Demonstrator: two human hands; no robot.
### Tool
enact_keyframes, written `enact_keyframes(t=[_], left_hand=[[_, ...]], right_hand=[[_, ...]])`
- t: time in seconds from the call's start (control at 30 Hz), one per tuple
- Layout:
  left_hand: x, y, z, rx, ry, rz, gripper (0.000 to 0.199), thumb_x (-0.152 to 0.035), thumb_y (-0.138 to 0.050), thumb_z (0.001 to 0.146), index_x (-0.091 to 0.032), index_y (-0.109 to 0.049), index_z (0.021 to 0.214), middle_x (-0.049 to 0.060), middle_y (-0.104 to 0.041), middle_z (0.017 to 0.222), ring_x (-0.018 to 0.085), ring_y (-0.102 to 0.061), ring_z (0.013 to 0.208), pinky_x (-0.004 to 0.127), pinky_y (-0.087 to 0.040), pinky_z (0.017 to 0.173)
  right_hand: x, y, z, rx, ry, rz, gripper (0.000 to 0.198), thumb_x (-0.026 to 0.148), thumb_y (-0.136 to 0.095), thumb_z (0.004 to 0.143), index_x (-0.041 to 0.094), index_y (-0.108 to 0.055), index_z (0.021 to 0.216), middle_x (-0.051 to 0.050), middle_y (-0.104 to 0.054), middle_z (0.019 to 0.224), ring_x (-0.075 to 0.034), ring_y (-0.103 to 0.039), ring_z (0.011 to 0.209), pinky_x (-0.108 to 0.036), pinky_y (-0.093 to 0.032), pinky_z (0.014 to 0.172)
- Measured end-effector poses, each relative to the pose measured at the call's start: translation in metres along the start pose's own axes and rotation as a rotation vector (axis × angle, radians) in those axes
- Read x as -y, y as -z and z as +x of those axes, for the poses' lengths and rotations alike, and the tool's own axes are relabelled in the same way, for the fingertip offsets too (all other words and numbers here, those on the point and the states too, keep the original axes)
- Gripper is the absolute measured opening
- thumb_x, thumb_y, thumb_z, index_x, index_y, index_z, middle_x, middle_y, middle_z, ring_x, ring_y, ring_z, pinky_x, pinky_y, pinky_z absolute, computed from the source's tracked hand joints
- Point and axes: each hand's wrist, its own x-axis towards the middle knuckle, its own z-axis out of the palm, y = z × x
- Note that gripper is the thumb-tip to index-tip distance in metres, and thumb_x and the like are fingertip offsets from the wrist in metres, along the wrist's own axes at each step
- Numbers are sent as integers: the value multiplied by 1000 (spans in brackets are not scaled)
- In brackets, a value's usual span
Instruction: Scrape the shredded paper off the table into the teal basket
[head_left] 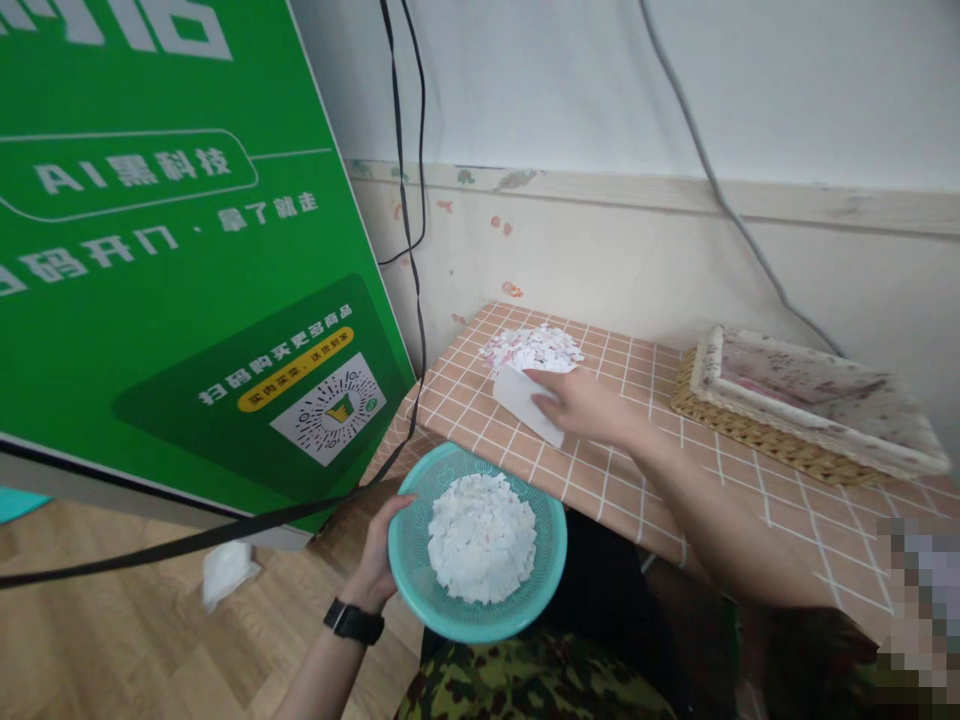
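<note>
My left hand (384,548) grips the left rim of a turquoise plastic colander (552,560), held beside the table's front edge above my lap. Inside it lies a heap of small white flakes (482,537) that look like paper scraps. My right hand (581,403) reaches over the table and pinches a flat white card or sheet (517,398), tilted against the tabletop. Just beyond that card is a spread pile of white and pinkish paper bits (536,347).
The table has a brown checked cover (637,475). A wicker basket with a cloth lining (795,440) stands at its right. On the left rises a green cabinet panel (172,260), with a black strap (416,330) hanging by it. A white plastic bag (227,573) lies on the floor.
</note>
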Motion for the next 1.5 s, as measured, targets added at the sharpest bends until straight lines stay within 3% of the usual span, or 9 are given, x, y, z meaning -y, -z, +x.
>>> enact_keyframes(t=[0.13, 0.27, 0.43, 0.67, 0.93, 1.0, 1.17, 1.3, 1.5], left_hand=[[20, 5, 10, 18, 71, 12, 15, -24, -62, 73, -10, -66, 75, 10, -73, 68, 21, -66, 59, 34, -53, 64], [44, 9, 19, 47, 124, 60, 17, -25, -61, 73, -10, -67, 72, 8, -72, 63, 19, -65, 56, 31, -51, 62], [65, 14, 28, 88, 214, 92, 19, -25, -60, 73, -9, -69, 70, 8, -73, 63, 19, -64, 54, 30, -50, 59], [70, 22, 32, 91, 224, 145, 27, -33, -60, 73, -8, -69, 74, 10, -73, 66, 21, -65, 57, 31, -49, 60], [71, 18, 30, 95, 220, 161, 22, -30, -61, 72, -10, -69, 72, 9, -72, 65, 20, -64, 56, 31, -50, 61], [75, 16, 34, 87, 208, 171, 19, -28, -63, 72, -11, -69, 72, 8, -72, 66, 20, -64, 58, 32, -51, 63], [87, 9, 47, 114, 191, 178, 18, -27, -63, 72, -11, -68, 76, 9, -73, 69, 21, -65, 60, 35, -51, 66], [91, 9, 50, 84, 163, 173, 16, -26, -64, 71, -11, -68, 75, 8, -73, 67, 21, -65, 59, 34, -52, 66], [92, 8, 45, 71, 187, 155, 21, -29, -64, 70, -10, -68, 78, 10, -73, 68, 24, -66, 59, 38, -52, 66]], right_hand=[[70, -28, -11, -8, 63, -268, 62, 8, -41, 80, 3, -26, 140, -15, -68, 84, -20, -61, 62, -28, -43, 54], [121, -58, -3, -54, 148, -362, 52, 3, -37, 80, -2, -36, 132, -23, -64, 100, -18, -62, 62, -26, -43, 45], [137, -82, 19, -107, 172, -457, 40, 2, -41, 79, -10, -49, 116, -31, -63, 95, -23, -66, 72, -28, -49, 47], [105, -84, 0, -49, 113, -566, 42, 2, -42, 78, -11, -50, 117, -37, -58, 105, -27, -66, 77, -29, -49, 45], [29, -42, -60, 73, -261, -480, 56, 2, -34, 78, 1, -34, 134, -25, -61, 105, -21, -65, 71, -33, -49, 61], [7, -30, -73, 45, -350, -455, 57, 6, -36, 79, 3, -32, 136, -22, -63, 101, -22, -64, 72, -35, -47, 67], [-34, -2, -108, -189, -547, -302, 47, 25, -37, 85, 9, -44, 129, -12, -68, 77, -21, -62, 65, -28, -40, 60], [-53, 15, -131, -351, -648, -244, 40, 28, -39, 83, 15, -54, 119, -8, -68, 78, -20, -61, 66, -26, -37, 59], [-67, 6, -134, -264, -695, -301, 42, 28, -38, 83, 14, -55, 118, -9, -69, 76, -22, -62, 63, -27, -37, 59]])
